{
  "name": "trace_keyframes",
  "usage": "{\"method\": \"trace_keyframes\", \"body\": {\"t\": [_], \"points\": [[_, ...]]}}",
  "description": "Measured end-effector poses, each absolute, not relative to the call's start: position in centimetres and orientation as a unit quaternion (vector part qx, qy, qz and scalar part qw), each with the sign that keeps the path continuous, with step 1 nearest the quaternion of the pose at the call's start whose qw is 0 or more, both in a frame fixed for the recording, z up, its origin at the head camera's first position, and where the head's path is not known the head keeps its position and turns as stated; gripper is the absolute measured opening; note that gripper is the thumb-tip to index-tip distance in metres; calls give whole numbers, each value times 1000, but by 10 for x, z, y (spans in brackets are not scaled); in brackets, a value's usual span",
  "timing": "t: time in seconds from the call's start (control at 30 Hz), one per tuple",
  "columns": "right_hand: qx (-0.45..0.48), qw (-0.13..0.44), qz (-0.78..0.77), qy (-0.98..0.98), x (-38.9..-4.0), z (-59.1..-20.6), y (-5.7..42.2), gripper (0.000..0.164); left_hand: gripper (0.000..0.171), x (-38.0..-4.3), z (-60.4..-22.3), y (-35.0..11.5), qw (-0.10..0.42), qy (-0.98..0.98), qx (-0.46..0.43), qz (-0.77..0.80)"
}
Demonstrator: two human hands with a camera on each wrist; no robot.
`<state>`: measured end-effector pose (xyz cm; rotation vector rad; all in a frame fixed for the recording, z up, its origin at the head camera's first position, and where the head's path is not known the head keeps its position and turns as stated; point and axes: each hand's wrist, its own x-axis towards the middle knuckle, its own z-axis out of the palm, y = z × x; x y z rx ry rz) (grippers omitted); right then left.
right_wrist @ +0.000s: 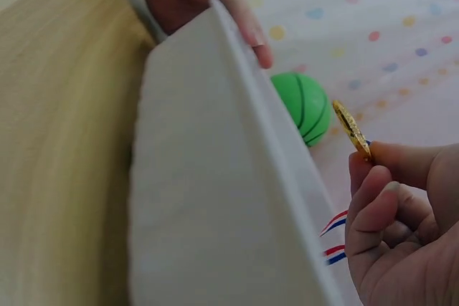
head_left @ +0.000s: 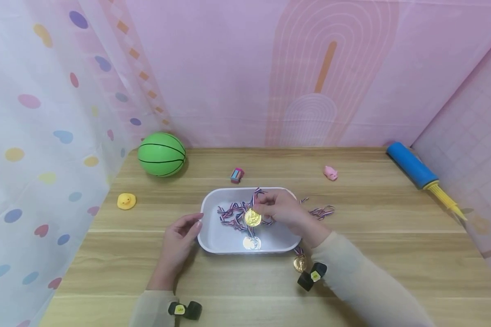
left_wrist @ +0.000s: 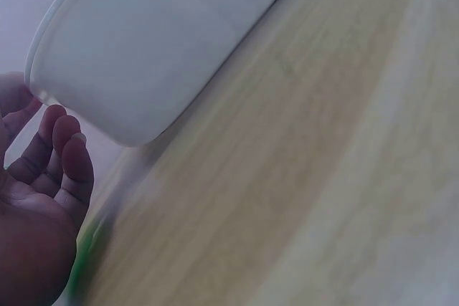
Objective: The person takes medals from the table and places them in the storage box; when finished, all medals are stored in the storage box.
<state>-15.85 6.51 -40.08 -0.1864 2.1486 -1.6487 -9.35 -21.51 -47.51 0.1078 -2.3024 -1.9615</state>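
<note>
My right hand (head_left: 282,209) pinches a gold medal (head_left: 253,218) at its edge, above the white tray (head_left: 225,243). In the right wrist view the medal (right_wrist: 351,130) is seen edge-on between thumb and fingers. Its striped red, white and blue ribbon trails among other ribbons (head_left: 233,219) in the tray. A silver-looking medal (head_left: 252,243) lies on the tray floor, near the front wall. My left hand (head_left: 181,240) holds the tray's left rim between thumb and fingers; the left wrist view shows those fingers (left_wrist: 77,159) curled beside the tray wall.
Another gold medal (head_left: 300,263) lies on the table by my right wrist, and a striped ribbon (head_left: 322,212) right of the tray. Behind are a green ball (head_left: 162,155), small pink-and-blue toy (head_left: 237,175), pink pig (head_left: 330,172) and blue pump (head_left: 413,165). A yellow duck (head_left: 126,201) sits left.
</note>
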Motion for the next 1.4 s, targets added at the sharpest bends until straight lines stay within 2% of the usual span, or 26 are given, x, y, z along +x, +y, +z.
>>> {"method": "trace_keyframes", "body": {"t": [0.33,1.4], "points": [[-77,247,-543,799,-151,-421,57,16,30,-93,-475,-216,55,-763,36,-643],[-134,248,-446,850,-138,-431,54,4,30,-93,-472,-215,50,-766,43,-639]]}}
